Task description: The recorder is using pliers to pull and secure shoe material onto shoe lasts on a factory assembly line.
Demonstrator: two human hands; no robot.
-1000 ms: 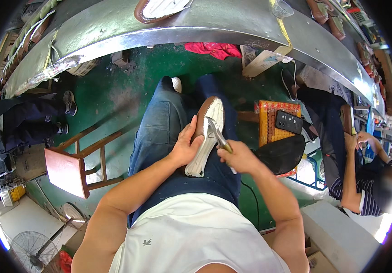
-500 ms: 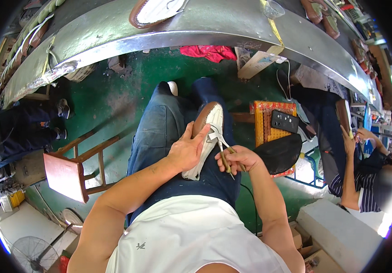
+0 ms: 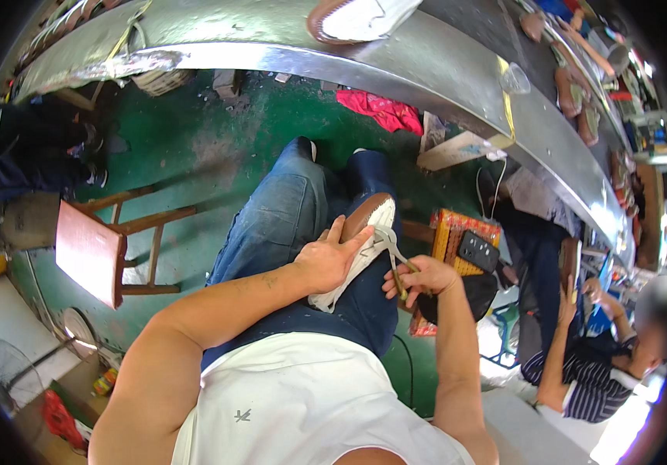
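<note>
A brown and white shoe lies lengthwise on my lap, its toe pointing away from me. Stitching runs along the border where the brown part meets the white. My left hand is pressed over the shoe's left side and holds it, index finger and thumb reaching across the white part. In my right hand are the handles of metal pincers, yellowish at the grips. Their pale head touches the white part near the toe; what the jaws pinch is too small to make out.
A metal-edged workbench curves across the front, bearing another brown and white shoe. A wooden stool stands left. To the right, a phone lies on a beaded seat, near a seated co-worker. Pink cloth lies ahead.
The whole view has turned, so the bench shoe and pink cloth appear farther right. My left hand still holds the shoe and my right hand the pincers, near the same part of it.
</note>
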